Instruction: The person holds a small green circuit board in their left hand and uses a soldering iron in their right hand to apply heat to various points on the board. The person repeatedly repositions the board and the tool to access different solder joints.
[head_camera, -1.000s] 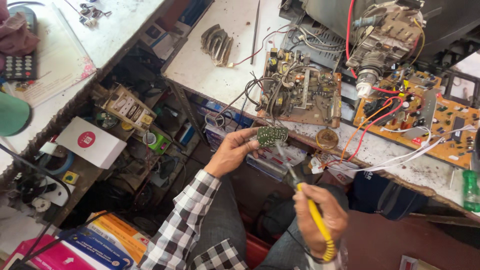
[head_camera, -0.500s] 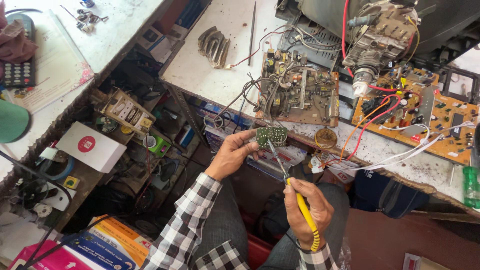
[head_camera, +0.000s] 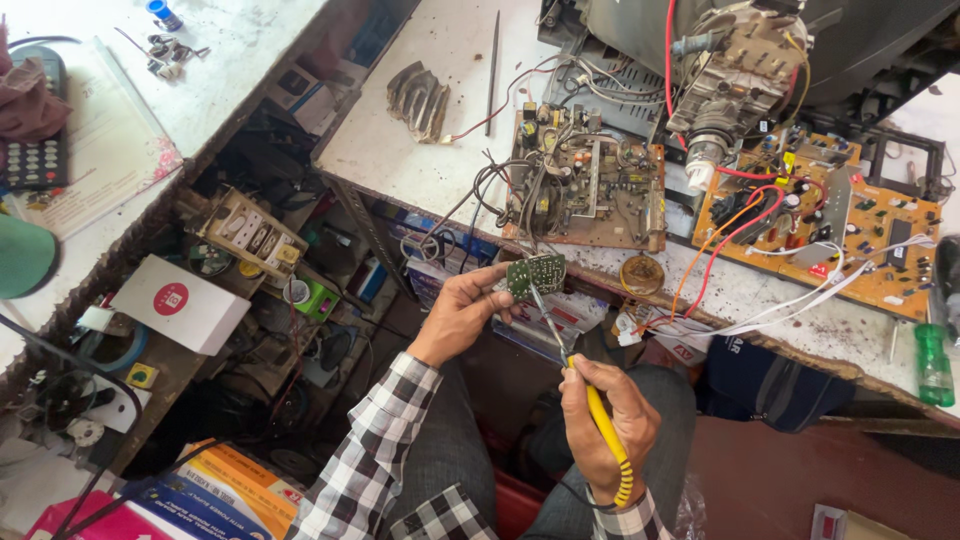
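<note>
Head view: a person sits below the front edge of a white counter (head_camera: 400, 150), both hands in the open gap above the lap.
Left hand (head_camera: 462, 312): the grip is closed on a small green circuit board (head_camera: 537, 275), held by its left edge, just below the counter edge and apart from it.
Right hand (head_camera: 600, 420): the grip is closed around a yellow-handled soldering iron (head_camera: 600, 425); the thin tip rises up-left and meets the lower side of the green board.
Counter edge: a brown circuit board (head_camera: 595, 190) lies close to the edge, right above the hands; an orange circuit board (head_camera: 860, 235) sits further right with red and white wires hanging over the rim.
Room to move: free space is between the knees; to the left a cluttered shelf with a white box (head_camera: 180, 305) stands near the left elbow.
</note>
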